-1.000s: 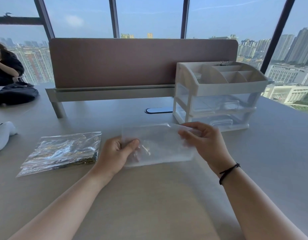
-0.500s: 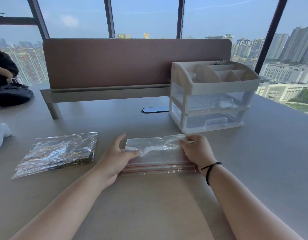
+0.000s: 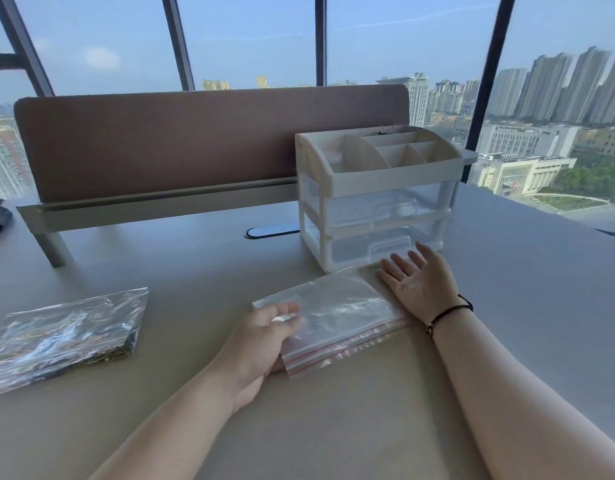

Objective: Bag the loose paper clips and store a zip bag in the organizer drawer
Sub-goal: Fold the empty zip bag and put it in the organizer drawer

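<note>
Two clear plastic zip bags lay on the grey tabletop (image 3: 507, 271): a clip-filled one (image 3: 62, 336) near its left edge, and a thin, light, limp, likely slippery one (image 3: 337, 317) mid-tabletop before the white two-drawer plastic organizer (image 3: 378, 199). Left hand (image 3: 264, 337) pinched its left end, a sound grip; the red zip strip looked stiffer. Right hand (image 3: 420, 282) lay open beside it. Windows stood behind.

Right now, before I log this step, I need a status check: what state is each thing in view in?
Zip bag: flat on the table, held by the left hand.
Right hand: open, palm up, holding nothing.
Upper drawer: closed.
Lower drawer: closed.
Filled bag: lying flat, untouched.
</note>
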Demonstrator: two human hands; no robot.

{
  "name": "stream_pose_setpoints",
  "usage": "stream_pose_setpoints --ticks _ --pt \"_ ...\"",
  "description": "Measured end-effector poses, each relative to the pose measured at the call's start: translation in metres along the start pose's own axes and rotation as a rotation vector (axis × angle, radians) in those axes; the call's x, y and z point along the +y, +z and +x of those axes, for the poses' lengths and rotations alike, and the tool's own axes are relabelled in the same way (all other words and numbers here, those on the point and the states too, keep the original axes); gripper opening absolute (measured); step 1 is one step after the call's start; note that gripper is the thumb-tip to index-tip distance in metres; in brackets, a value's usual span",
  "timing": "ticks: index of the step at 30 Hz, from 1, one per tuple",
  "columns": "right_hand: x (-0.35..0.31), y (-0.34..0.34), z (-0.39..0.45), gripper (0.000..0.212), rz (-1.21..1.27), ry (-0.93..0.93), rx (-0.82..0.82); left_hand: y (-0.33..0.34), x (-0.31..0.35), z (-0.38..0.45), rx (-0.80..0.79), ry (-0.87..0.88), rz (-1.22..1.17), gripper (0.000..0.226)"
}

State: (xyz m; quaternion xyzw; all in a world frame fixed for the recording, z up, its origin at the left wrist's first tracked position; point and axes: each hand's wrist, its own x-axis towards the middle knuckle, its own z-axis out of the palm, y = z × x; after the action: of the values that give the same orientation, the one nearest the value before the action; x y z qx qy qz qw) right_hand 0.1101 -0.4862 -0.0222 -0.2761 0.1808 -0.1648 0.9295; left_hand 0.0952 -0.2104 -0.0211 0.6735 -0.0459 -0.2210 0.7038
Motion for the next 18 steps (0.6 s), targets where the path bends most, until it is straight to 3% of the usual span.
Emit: stream_pose_setpoints --ticks 7,14,18 --pt "-0.013 -0.005 0.014 0.073 0.025 0.018 -0.068 -0.009 0.001 -0.004 -0.009 -0.007 -0.03 0.044" --pt "-0.014 -0.009 0.005 0.07 0.093 0.012 -0.067 -0.005 0.005 -0.014 0.01 0.029 0.013 0.048" --pt "-0.015 -0.014 -0.01 0.068 0.124 0.018 -0.046 0.0 0.029 -0.028 -0.053 0.069 -0.081 0.044"
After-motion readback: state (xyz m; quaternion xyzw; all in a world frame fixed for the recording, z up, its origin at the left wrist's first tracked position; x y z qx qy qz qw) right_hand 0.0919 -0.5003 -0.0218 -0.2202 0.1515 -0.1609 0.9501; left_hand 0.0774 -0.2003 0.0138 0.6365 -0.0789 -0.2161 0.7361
